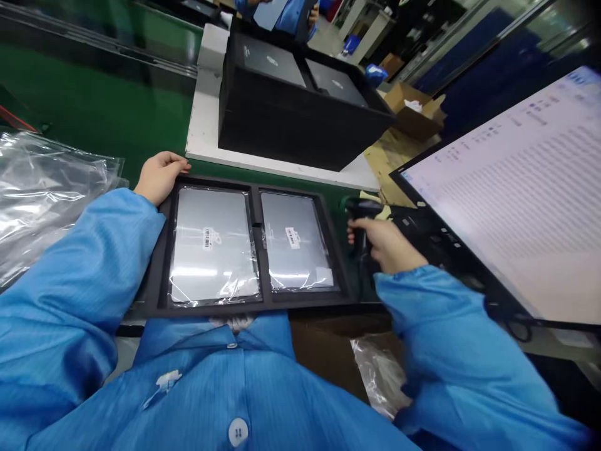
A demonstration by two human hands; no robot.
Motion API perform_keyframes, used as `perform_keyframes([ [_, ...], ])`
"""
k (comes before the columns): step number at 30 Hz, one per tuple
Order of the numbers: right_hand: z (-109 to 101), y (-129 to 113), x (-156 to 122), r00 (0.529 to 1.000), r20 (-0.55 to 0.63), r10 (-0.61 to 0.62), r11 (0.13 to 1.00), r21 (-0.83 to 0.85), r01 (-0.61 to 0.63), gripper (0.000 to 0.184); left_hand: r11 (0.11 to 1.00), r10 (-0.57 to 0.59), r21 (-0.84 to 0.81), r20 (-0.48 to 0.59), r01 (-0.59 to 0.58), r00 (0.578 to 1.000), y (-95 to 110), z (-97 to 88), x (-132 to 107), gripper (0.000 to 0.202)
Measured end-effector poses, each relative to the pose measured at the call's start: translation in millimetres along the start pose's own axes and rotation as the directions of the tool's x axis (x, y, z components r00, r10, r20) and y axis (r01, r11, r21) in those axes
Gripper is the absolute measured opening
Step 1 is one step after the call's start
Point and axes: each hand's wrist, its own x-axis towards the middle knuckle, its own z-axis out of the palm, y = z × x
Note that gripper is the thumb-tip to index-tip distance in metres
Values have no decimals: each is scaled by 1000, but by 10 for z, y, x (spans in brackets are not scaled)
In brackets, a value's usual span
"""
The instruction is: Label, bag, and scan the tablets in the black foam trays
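Note:
A black foam tray (257, 250) lies before me with two compartments. Each holds a flat silver device in clear plastic, the left device (211, 213) and the right device (293, 213), both with a white barcode label. My left hand (162, 177) is at the tray's far left corner, fingers together and curled on its edge. To the right of the tray, my right hand (382, 241) is wrapped round the handle of a black barcode scanner (364, 208). The scanner's head points left, over the tray's right side.
Behind the tray, a stack of black foam trays (291, 128) with more silver devices stands on a white board (201, 141). Clear plastic bags (51, 194) lie at left. A monitor (526, 188) stands at right. Beyond are a cardboard box (416, 113) and another person's blue sleeve (288, 15).

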Motion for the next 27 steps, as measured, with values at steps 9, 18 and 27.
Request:
perform_keyframes([
  [9, 849, -1717, -881, 494, 746, -447, 512, -240, 825, 19, 995, 63, 79, 39, -66, 997, -56, 30, 40, 9],
  [18, 1051, -1777, -876, 491, 804, -334, 408, -346, 845, 14, 983, 104, 146, 64, -112, 993, -46, 63, 46, 11],
  [27, 948, -1762, -979, 542, 764, -349, 491, -344, 800, 15, 985, 90, 143, 68, -99, 994, 0, 50, 12, 10],
])
